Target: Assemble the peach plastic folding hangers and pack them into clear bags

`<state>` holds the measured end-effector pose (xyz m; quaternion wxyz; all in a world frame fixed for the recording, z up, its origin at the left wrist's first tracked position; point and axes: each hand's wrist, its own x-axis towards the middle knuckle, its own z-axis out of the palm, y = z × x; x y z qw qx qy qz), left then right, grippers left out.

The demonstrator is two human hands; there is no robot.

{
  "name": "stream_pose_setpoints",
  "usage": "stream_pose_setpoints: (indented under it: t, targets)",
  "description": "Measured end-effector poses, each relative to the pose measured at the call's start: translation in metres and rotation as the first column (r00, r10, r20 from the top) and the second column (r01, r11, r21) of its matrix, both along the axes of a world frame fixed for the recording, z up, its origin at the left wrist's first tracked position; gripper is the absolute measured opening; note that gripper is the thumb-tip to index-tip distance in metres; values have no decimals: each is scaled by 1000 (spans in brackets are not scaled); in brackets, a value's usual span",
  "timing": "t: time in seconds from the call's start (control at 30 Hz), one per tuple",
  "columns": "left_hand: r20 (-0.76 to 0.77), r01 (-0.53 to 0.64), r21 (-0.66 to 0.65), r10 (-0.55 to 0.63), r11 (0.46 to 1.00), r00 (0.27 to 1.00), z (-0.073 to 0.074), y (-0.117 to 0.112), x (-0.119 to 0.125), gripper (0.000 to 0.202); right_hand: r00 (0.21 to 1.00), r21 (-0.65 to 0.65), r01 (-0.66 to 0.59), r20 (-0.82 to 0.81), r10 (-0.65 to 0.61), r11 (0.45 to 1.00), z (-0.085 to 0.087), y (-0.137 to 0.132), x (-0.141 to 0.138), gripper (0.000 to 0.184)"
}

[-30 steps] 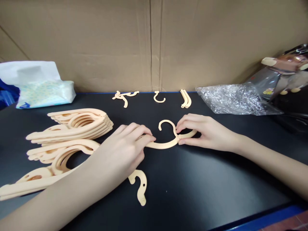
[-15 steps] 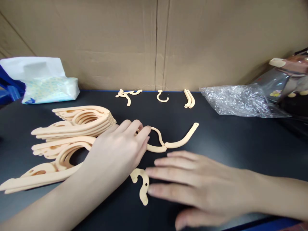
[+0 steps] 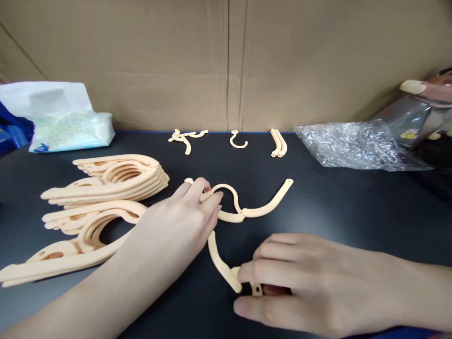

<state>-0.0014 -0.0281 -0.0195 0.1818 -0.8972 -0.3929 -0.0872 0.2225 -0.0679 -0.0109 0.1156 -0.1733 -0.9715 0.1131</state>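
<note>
On the dark table lies a peach plastic folding hanger [image 3: 270,206], its hook ring and one arm spread to the right. My left hand [image 3: 187,212] has its fingers closed on the left part of this hanger, hiding some of it. Nearer to me, my right hand [image 3: 303,278] has its fingers curled over a loose hanger piece [image 3: 257,289] with a small hole, mostly hidden under them. Touching or overlapping that piece is a slim curved hanger arm [image 3: 222,263]. Left of my left hand sit stacked folded hangers [image 3: 106,188] in two groups.
Along the back edge lie joined hanger pieces [image 3: 187,137], a single hook [image 3: 239,140] and a few curved arms [image 3: 278,143]. A tissue pack [image 3: 72,129] stands back left. Back right are a crumpled clear plastic bag [image 3: 353,146] and a bagged item. Cardboard [image 3: 158,66] rises behind.
My right hand has moved down and curled from spread fingers onto the loose piece, which has shifted right. The slim curved arm now shows beside it. My left hand stays at the hanger.
</note>
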Motion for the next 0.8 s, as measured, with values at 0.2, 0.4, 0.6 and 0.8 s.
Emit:
stream_pose_setpoints:
  t: [0.2,0.4,0.6,0.8]
  targets:
    - [15,18,51,-19,999,1000,-2,1,-1,35,994,-52,-27,101,32,998,10,-5,4,27]
    - [41,-72,44,70,996,997,-7,2,-2,38,987,-36,102,131,-97,994,14,-10,12,23]
    - [63,-134,-9,134,991,989,-11,10,-3,37,913,-154,324,309,-265,934,22,15,39,21]
    - [-2,-92,74,93,993,996,1,2,9,44,865,35,436,259,-429,899,15,51,62,21]
